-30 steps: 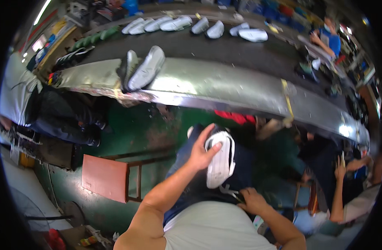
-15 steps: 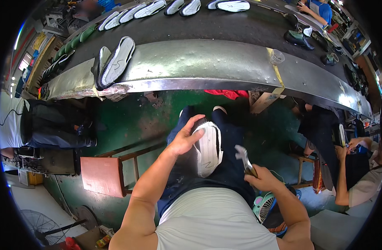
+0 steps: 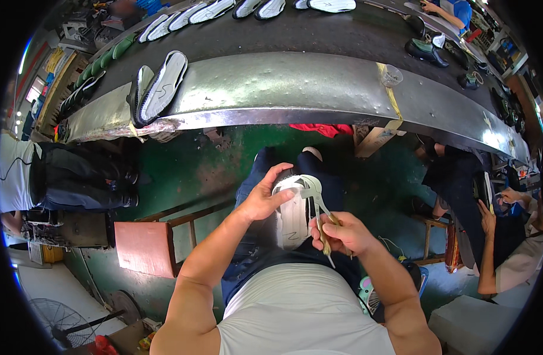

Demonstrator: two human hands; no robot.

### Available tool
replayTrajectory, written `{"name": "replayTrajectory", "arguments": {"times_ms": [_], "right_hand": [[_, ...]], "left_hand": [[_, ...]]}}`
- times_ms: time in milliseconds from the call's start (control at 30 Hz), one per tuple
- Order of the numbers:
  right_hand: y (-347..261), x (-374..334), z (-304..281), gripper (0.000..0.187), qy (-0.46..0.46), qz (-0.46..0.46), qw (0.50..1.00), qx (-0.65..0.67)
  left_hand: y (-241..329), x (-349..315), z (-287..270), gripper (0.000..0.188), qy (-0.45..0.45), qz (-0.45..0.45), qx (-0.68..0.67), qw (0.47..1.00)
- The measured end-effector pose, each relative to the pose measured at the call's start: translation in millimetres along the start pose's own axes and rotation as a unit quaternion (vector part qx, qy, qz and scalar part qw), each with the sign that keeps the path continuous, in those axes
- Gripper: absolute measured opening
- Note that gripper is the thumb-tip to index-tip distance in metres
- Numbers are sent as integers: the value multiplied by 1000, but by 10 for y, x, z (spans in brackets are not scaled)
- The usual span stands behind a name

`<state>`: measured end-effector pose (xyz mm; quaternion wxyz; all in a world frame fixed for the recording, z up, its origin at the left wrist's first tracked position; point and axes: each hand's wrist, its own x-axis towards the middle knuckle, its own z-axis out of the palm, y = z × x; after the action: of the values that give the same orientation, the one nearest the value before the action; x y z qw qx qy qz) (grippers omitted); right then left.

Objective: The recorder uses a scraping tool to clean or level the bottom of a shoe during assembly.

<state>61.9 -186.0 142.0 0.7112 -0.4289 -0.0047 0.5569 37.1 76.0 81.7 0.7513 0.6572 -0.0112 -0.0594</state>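
Across my lap lies a shoe upper on a last (image 3: 293,222), its white sole side up with a dark squiggle near the lower end. My left hand (image 3: 267,198) is wrapped round its far left edge, the thumb lying on the white surface. In my right hand (image 3: 346,234) are lasting pincers (image 3: 315,195) with a pale metal head and yellowish handles. The pincers' head lies over the far right edge of the shoe; whether the jaws bite on the material I cannot tell. The handles are slightly apart.
A metal-edged workbench (image 3: 283,77) runs across ahead, with a pair of shoe uppers (image 3: 163,89) near its left edge and several more farther back. A stool (image 3: 144,248) stands left. At right a seated co-worker (image 3: 514,236) handles a shoe. A green fan (image 3: 369,293) sits beside my right arm.
My right hand has brought the pincers left from beside my leg to the shoe's far edge. The left hand keeps its hold, its thumb slightly shifted.
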Motion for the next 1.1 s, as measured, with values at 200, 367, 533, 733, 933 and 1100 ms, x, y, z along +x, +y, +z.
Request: {"name": "replayTrajectory", "arguments": {"times_ms": [200, 367, 533, 733, 933, 1100], "right_hand": [[43, 59, -10, 27, 71, -91, 916, -383], [-10, 111, -97, 28, -40, -12, 998, 46], [32, 105, 14, 24, 63, -14, 986, -156], [-300, 110, -38, 21, 49, -15, 923, -382], [-117, 192, -59, 27, -19, -8, 998, -56], [-269, 151, -23, 24, 59, 41, 952, -297]], "left_hand": [[-91, 18, -11, 57, -7, 14, 27, 999], [4, 77, 1, 55, -26, -15, 29, 999], [-56, 84, 9, 55, -23, -10, 67, 997], [-36, 89, -40, 55, -40, -45, 67, 996], [-79, 136, -44, 54, -35, -25, 61, 997], [-15, 105, -63, 53, -14, -35, 82, 996]]}}
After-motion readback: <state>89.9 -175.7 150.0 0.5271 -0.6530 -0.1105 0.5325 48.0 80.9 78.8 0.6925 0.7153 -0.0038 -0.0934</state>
